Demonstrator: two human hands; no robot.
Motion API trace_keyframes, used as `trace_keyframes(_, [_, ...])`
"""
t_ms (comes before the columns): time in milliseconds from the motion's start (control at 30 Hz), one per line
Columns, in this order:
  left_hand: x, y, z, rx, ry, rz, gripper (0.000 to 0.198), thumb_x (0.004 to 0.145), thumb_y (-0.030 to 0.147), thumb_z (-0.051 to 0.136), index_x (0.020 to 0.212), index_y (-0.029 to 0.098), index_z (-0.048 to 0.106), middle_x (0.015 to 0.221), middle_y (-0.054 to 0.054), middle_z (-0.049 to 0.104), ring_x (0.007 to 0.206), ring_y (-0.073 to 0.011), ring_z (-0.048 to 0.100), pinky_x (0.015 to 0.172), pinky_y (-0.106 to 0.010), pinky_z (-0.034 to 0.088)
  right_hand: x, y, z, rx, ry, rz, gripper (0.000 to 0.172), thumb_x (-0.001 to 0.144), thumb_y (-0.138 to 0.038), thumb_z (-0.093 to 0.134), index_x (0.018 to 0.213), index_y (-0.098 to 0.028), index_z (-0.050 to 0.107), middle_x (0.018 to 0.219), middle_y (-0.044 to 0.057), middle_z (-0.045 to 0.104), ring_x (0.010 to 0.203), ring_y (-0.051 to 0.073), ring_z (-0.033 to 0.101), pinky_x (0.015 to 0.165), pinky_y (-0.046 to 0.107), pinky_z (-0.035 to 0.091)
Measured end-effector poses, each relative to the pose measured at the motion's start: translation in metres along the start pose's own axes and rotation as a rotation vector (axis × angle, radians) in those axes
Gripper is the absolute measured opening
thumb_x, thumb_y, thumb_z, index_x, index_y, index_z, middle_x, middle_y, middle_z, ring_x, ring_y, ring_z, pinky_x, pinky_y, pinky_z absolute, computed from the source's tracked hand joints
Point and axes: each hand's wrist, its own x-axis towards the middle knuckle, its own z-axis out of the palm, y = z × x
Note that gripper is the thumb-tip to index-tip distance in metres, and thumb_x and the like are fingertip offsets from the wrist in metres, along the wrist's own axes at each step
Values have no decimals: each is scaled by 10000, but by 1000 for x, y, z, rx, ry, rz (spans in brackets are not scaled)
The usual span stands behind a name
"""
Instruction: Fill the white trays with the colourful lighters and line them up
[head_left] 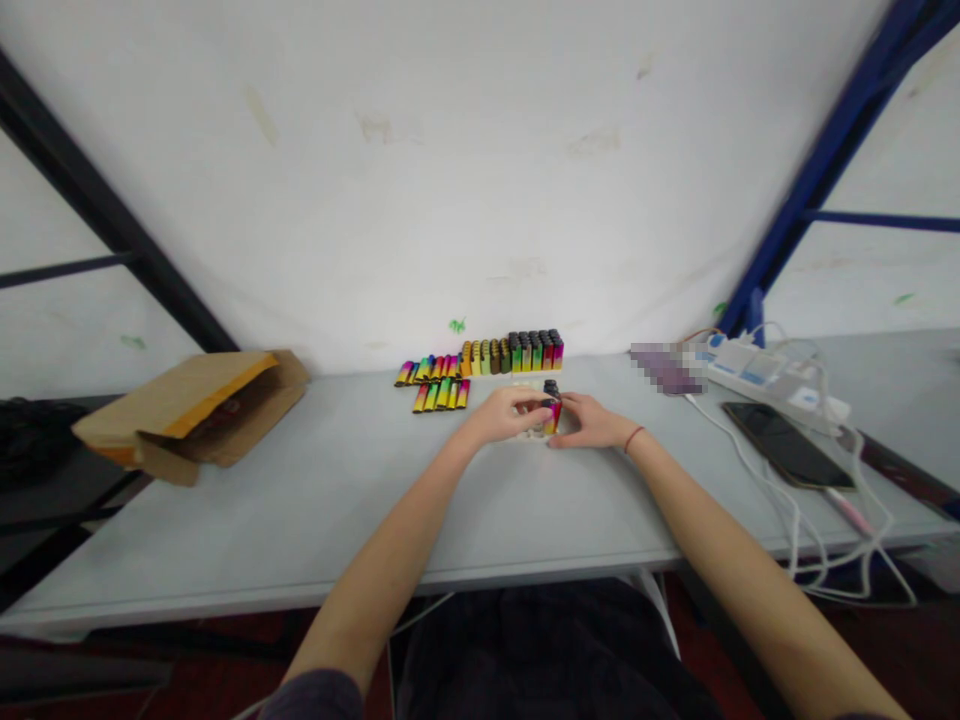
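Note:
Between my hands stand a few black-topped lighters (553,414) with shiny red and purple bodies, at the right end of a pale, see-through holder (531,436). My left hand (504,414) reaches in from the left, its fingers closed on one upright lighter. From the other side my right hand (600,421) curves round the end of the holder, thumb at the front and forefinger at the back. The fingers partly cover the holder and the lower lighters. Behind, several black-topped lighters (536,352) stand in rows beside yellowish lighter bodies (486,357) without black tops.
Several shiny rainbow sleeves (441,395) lie left of the holder. An open brown paper bag (187,405) rests on the left of the grey table (300,520). On the right are a phone (787,443), a power strip (780,385) and loose white cables (795,520).

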Motion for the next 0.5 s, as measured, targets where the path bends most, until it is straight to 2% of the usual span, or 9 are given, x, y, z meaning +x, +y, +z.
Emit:
trace_keyframes(233, [1, -5, 11, 14, -47, -45, 344, 929, 422, 681, 1132, 172, 801, 895, -68, 774, 767, -168, 661, 737, -277, 522, 1, 0, 0, 15, 4, -20, 813, 748, -672, 804, 1392, -203, 645, 1444, 168, 642, 1353, 405, 588, 1170, 589, 438])
trace_keyframes(367, [1, -7, 14, 37, -2, 5, 352, 932, 430, 675, 1134, 166, 793, 986, -91, 760, 801, -167, 670, 747, -277, 542, 1, -1, -1, 18, 3, -21, 818, 748, -672, 802, 1391, -191, 647, 1427, 174, 648, 1344, 400, 594, 1172, 584, 436])
trace_keyframes(500, [1, -9, 16, 72, 11, 24, 341, 941, 420, 669, 1132, 163, 784, 985, -91, 760, 800, -167, 677, 755, -280, 553, 0, -2, -1, 24, 10, -13, 812, 740, -664, 815, 1391, -207, 651, 1424, 162, 653, 1339, 399, 598, 1170, 576, 440])
